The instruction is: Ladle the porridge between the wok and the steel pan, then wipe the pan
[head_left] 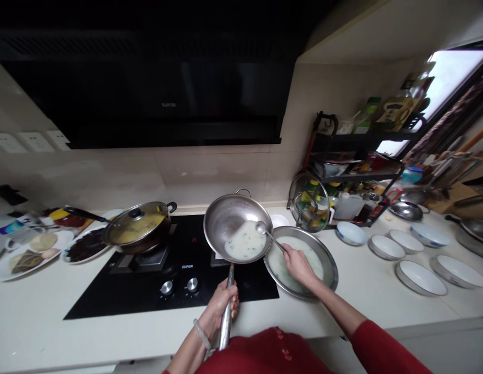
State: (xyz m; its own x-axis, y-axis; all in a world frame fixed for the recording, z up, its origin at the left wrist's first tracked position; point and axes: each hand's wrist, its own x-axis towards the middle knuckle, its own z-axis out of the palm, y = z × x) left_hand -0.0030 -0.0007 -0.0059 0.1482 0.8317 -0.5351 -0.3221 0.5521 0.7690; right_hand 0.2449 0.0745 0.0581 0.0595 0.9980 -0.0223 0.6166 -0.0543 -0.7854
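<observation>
My left hand (pixel 225 300) is wrapped round the long handle of a steel wok (pixel 218 218), which is tilted to the right above the stove. White soup with green flecks (pixel 247 241) has pooled at the wok's lower right side. In my right hand (pixel 299 265) is the handle of a metal ladle (pixel 262 227), its bowl over the right rim of the wok. Just below my right hand stands a wide steel basin (pixel 333 262), partly filled with the same pale liquid. The wok's rim overlaps the basin's left edge.
On the left of the black stove (pixel 148 296) sits a glass-lidded pan (pixel 138 228). Plates of food (pixel 64 241) lie farther left. Several white bowls (pixel 420 278) stand to the right. A glass lid (pixel 309 202) leans against the black rack (pixel 358 179). The range hood (pixel 167 124) hangs above.
</observation>
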